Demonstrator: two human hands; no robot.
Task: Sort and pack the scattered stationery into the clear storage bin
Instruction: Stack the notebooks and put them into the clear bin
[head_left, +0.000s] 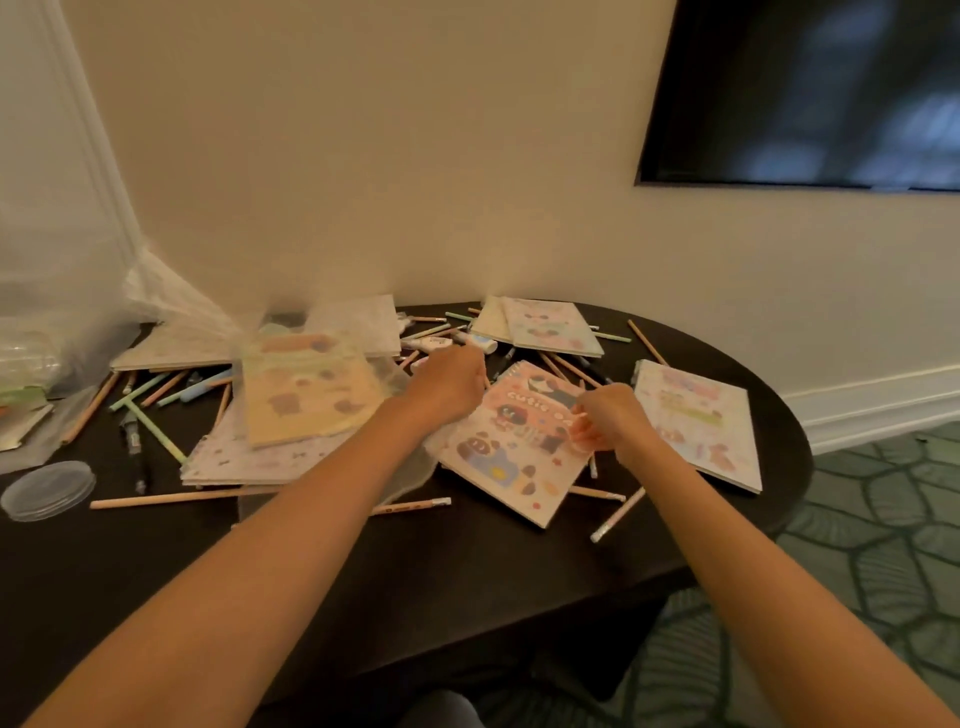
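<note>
While the right hand curls its fingers onto the right edge of the pink spiral notebook, apparently pinching it, the left hand sits at the notebook's far left corner with its fingers bent out of sight; I cannot tell whether it holds anything. The notebook lies flat between both hands, spiral edge away from the person, long axis running roughly away from them. What looks like the clear storage bin stands well to the left of the left hand, the nearer one; its contents are too blurred to name. Loose pencils lie around and under the notebook.
</note>
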